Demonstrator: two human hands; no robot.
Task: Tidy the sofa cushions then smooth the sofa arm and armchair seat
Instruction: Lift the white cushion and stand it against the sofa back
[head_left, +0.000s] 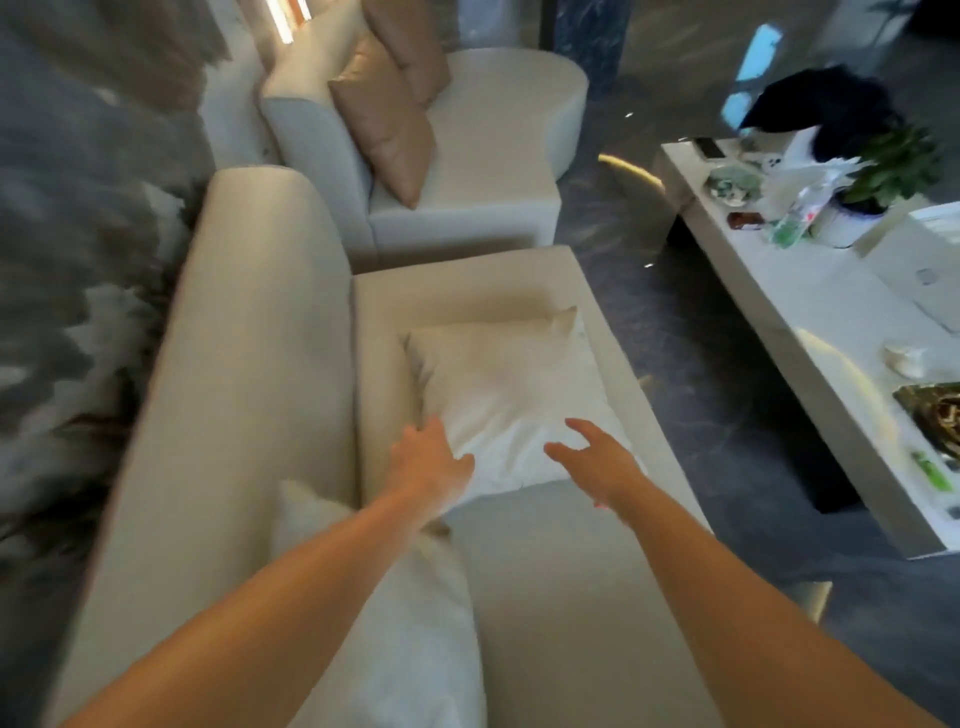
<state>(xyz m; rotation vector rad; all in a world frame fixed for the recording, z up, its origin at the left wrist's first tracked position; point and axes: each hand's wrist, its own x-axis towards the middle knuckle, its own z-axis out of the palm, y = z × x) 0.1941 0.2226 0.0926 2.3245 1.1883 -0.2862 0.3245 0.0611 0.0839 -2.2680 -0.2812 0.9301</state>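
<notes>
A white cushion (506, 395) lies flat on the seat at the far end of the cream sofa (244, 332), against the sofa arm (457, 278). My left hand (428, 462) is over the cushion's near left corner with fingers spread. My right hand (597, 457) hovers over its near right edge, fingers apart, holding nothing. A second white cushion (395, 613) leans against the sofa back under my left forearm. Beyond the sofa stands a cream armchair (498, 156) with two tan cushions (384, 119) propped on its back.
A long white coffee table (810, 332) runs along the right, carrying a potted plant (893, 171), a bottle, a dish and small items. A dark marble floor strip (691, 364) separates it from the sofa. A grey patterned wall is on the left.
</notes>
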